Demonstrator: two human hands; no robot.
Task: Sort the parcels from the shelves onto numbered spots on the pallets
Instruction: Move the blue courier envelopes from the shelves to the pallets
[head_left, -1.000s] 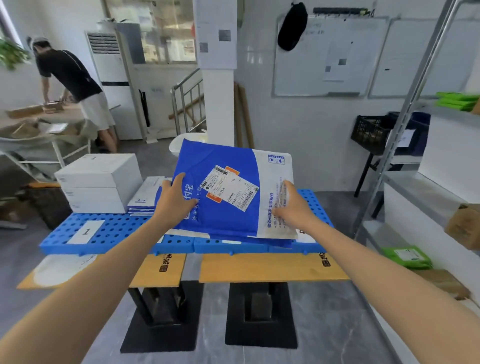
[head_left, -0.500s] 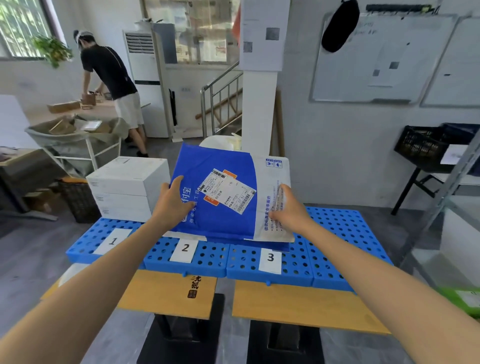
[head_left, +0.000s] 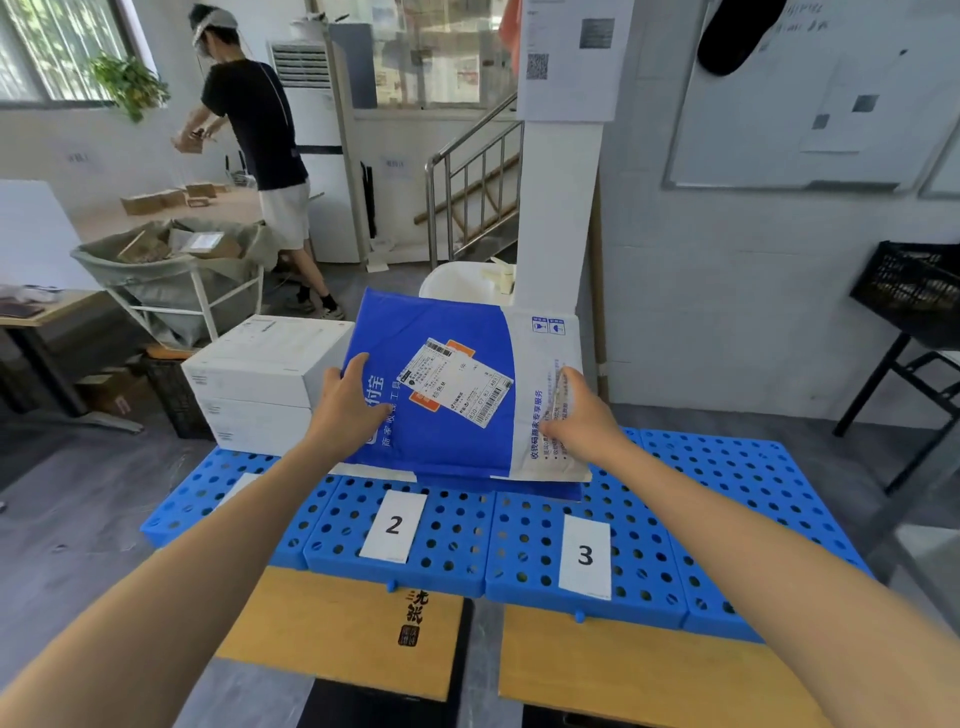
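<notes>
Perforated blue plastic pallets lie beneath a glossy blue-and-white plastic mailer, gripped at its edges by left hand and right hand.

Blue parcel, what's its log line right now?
blue parcel: tilted over pallet | left hand: grips left edge | right hand: grips right edge

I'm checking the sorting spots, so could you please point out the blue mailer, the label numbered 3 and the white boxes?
blue mailer (head_left: 452, 441): head view, blue face below the shipping label.
label numbered 3 (head_left: 585, 556): head view, the printed digit.
white boxes (head_left: 270, 343): head view, top face of the upper box.
</notes>
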